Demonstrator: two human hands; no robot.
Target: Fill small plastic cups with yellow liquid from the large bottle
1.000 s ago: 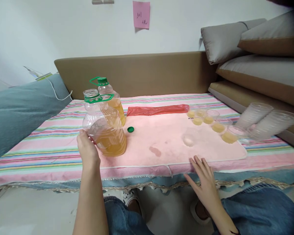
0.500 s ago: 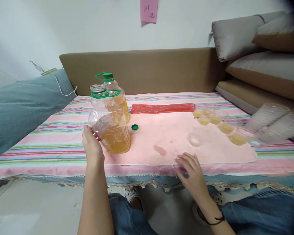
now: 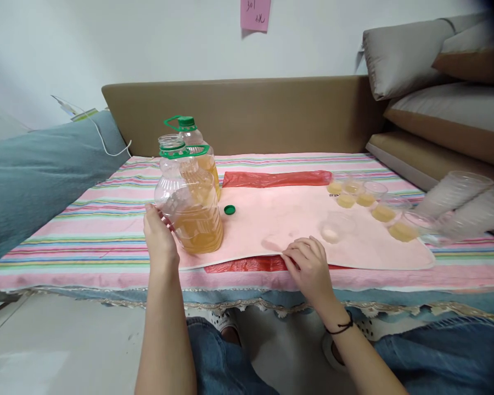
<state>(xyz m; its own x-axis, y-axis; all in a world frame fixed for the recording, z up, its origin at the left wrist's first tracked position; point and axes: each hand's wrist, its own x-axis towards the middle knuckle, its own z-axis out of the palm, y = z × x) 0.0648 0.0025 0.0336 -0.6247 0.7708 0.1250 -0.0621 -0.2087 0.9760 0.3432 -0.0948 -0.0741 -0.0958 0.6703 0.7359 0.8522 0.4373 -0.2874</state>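
Observation:
My left hand (image 3: 161, 233) is against the left side of a clear plastic jug (image 3: 195, 219), some of its fingers behind the plastic. The jug stands uncapped and upright, part filled with yellow liquid, a green handle at its neck. Pinched in my right hand (image 3: 308, 269) is the front edge of a pink mat (image 3: 271, 211), lifted a little. Red plastic sheeting (image 3: 247, 264) shows under that edge. A damp patch (image 3: 271, 242) lies just beyond my fingers. Near the jug rests a green cap (image 3: 229, 209). One clear cup (image 3: 333, 230) sits right of my hand.
A second jug (image 3: 208, 162) with a green cap stands behind the first. Several cups with yellow liquid (image 3: 382, 213) stand at the right, beside stacks of clear cups (image 3: 456, 195). A red plastic roll (image 3: 275, 179) lies along the back. Cushions (image 3: 448, 109) are piled at right.
My right hand has moved left and closed on the mat's front edge, which is now raised, uncovering red plastic. My left hand stays on the jug. The view has shifted slightly.

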